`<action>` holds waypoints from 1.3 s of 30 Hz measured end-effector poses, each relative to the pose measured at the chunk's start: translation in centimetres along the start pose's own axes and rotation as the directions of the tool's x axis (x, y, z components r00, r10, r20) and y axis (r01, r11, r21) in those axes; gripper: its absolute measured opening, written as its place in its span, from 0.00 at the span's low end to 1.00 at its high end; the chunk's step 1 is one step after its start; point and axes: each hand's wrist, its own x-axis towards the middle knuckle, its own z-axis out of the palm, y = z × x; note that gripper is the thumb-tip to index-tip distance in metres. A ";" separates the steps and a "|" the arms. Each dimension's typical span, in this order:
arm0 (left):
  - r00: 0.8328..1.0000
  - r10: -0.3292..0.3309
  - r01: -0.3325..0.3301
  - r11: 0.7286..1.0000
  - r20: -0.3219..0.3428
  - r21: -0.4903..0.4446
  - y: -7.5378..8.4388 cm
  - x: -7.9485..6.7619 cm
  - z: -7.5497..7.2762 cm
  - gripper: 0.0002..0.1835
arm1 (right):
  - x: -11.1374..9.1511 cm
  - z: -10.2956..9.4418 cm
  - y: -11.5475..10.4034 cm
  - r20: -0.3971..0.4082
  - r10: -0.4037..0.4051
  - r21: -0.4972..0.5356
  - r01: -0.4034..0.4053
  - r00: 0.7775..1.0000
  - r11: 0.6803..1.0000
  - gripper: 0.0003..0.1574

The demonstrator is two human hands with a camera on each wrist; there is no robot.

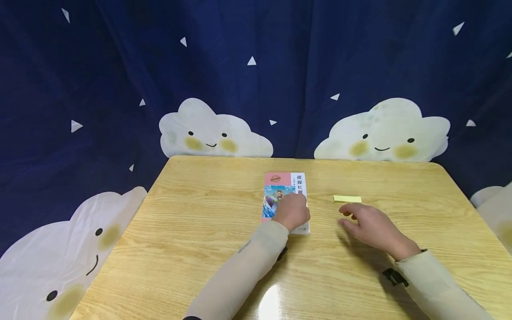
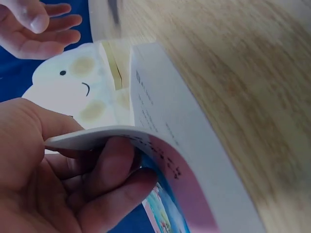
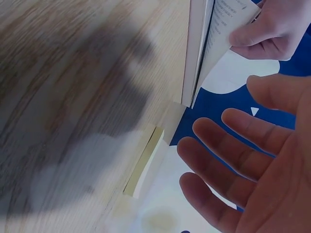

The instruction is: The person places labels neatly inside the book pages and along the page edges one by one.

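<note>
- Left hand [image 1: 293,210]: thumb and fingers pinch the raised front cover [image 2: 187,187] of the book [image 1: 274,200]; cannot tell whether pages are caught with it.
- Book: on the table [image 1: 200,200], beneath the left hand, long axis running away from the person.
- Right hand [image 1: 374,226]: fingers relaxed and spread, holding nothing.
- Yellow pad [image 1: 347,199]: right of the book, long axis crosswise to it, just beyond the right fingertips, not touching; the right hand is nearer.
</note>
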 end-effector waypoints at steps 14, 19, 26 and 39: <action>0.991 0.107 -0.103 0.993 -0.078 0.057 0.3 0.0 0.2 0.21 | 0.2 -0.4 -0.2 -0.002 0.015 0.012 -0.015 1.000 1.000 0.18; 0.984 0.135 -0.130 0.990 -0.114 0.045 0.8 -0.1 0.4 0.20 | 0.2 -0.4 -0.2 -0.008 0.019 0.006 -0.019 1.000 1.000 0.17; 0.986 0.114 -0.116 0.993 -0.125 -0.006 1.0 -0.3 0.4 0.24 | 0.3 -0.2 0.1 0.008 0.033 0.008 -0.033 0.999 0.999 0.17; 0.982 0.118 -0.146 0.970 -0.146 -0.195 0.7 -0.6 -0.5 0.22 | 0.6 0.0 0.2 0.009 0.018 0.013 -0.018 1.000 1.000 0.17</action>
